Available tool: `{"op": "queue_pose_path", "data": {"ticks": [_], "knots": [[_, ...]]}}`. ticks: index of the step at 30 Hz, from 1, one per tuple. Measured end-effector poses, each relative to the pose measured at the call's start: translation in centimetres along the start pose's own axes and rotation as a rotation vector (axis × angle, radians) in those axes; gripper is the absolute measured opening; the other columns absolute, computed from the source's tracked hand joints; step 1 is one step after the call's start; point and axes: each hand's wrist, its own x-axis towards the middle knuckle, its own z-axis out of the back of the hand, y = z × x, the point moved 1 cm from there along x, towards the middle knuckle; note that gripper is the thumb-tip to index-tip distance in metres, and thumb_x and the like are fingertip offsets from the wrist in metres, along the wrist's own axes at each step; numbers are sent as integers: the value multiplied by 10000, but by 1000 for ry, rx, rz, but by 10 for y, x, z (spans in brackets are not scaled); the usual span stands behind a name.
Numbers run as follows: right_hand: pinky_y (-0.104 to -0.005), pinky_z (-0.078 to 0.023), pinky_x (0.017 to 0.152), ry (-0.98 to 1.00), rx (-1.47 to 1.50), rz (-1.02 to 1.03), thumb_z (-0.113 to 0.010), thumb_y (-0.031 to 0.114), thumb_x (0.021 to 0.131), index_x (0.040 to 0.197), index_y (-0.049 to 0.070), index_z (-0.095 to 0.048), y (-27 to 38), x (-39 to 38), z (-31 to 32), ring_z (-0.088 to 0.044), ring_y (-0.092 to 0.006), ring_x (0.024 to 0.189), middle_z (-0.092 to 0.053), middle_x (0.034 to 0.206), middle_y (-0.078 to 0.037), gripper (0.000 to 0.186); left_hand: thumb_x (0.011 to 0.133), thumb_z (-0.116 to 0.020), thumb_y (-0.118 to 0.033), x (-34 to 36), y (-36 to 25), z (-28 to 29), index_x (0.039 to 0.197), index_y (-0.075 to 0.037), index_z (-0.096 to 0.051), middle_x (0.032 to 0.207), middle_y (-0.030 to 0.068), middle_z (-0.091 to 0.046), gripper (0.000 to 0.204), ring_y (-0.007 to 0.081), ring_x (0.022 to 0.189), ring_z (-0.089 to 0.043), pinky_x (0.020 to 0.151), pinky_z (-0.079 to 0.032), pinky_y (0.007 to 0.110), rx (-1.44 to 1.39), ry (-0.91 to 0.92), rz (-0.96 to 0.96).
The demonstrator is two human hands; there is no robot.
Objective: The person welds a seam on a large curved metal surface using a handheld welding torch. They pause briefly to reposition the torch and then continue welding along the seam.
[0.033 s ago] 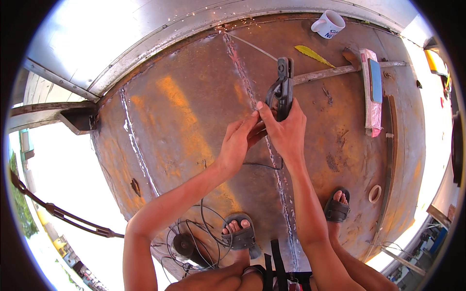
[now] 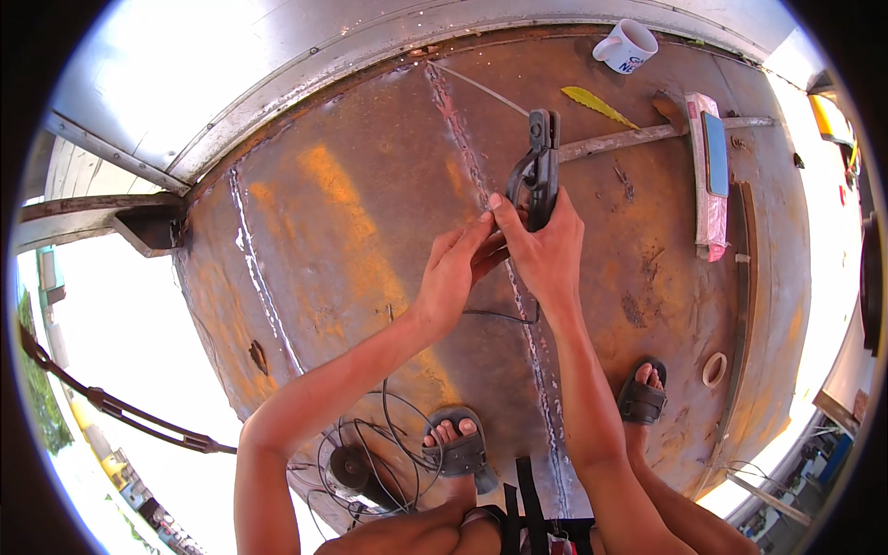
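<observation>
My right hand (image 2: 546, 250) is closed around the dark clamp-like holder (image 2: 540, 171), raised above the rusty steel floor (image 2: 351, 231). My left hand (image 2: 453, 273) pinches its lower end. It looks rigid and fairly heavy; best held by the handle.

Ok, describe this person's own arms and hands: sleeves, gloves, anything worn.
Both forearms come up from the lower edge bare, with no sleeves showing. The left hand and right hand wear no gloves. No rings or bracelets are visible. The feet below are in dark open sandals.

White mug (image 2: 627, 45), yellow leaf (image 2: 597, 104)
</observation>
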Motion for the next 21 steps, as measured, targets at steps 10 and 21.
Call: {"op": "queue_pose_path", "data": {"ticks": [10, 21], "knots": [[-351, -565, 665, -10, 33, 27, -898, 348, 855, 1032, -43, -638, 6, 12, -6, -710, -179, 700, -730, 773, -115, 502, 1176, -397, -319, 12, -6, 2, 1481, 51, -564, 1484, 132, -625, 507, 258, 1354, -602, 1188, -442, 439, -4, 4, -15], [-357, -570, 658, -4, 6, 25, -898, 342, 853, 1013, -42, -626, 3, 7, -5, -725, -196, 693, -738, 768, -128, 497, 1177, -386, -315, 7, -5, 2, 1477, 43, -565, 1489, 134, -618, 500, 259, 1361, -592, 1185, -438, 435, 4, 28, -17]]}}
